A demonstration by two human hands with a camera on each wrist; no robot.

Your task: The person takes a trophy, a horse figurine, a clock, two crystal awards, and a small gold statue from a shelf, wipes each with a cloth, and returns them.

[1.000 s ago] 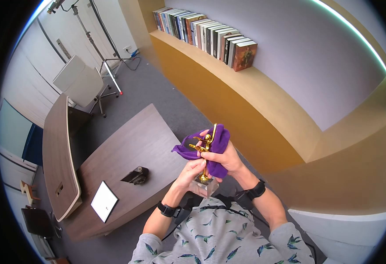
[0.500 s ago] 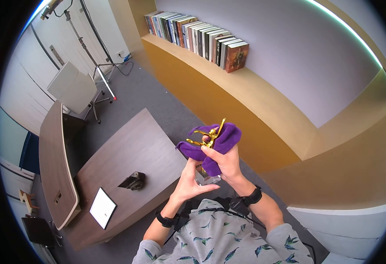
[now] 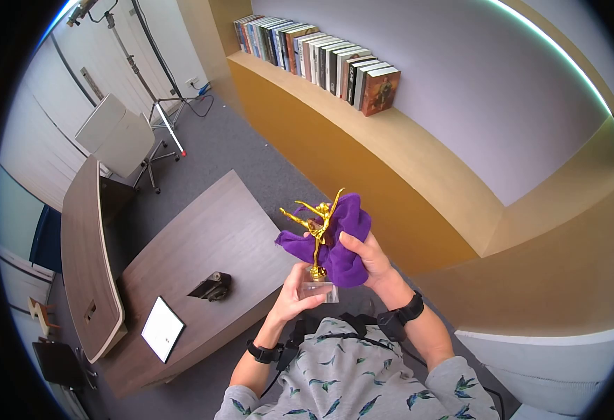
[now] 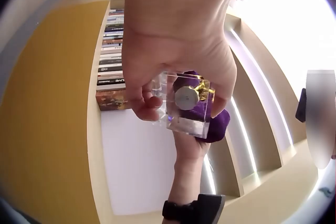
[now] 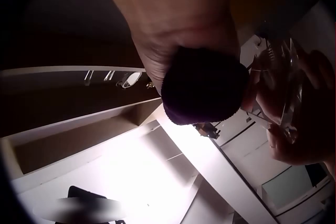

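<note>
A golden figurine point(image 3: 315, 231) with raised arms stands on a clear block base point(image 3: 326, 291), held in front of the body. The left hand point(image 3: 293, 297) grips the clear base from the side; its thumb and fingers lie on opposite sides of the block point(image 4: 197, 127) in the left wrist view. Bunched in the right hand point(image 3: 371, 257), a purple cloth point(image 3: 347, 262) lies against and behind the figurine. In the right wrist view the cloth point(image 5: 202, 87) looks dark and hides most of the right fingers.
Below to the left is a wooden desk point(image 3: 202, 224) bearing a black object point(image 3: 212, 286) and a white framed sheet point(image 3: 163, 329). Books point(image 3: 321, 59) line a curved ledge point(image 3: 419, 150) beyond the hands. A white chair point(image 3: 116, 133) and a tripod stand point(image 3: 154, 94) are at the upper left.
The figurine has turned more upright, and the left hand has moved from its stem to the clear base. The right hand's thumb has come off the figurine onto the cloth.
</note>
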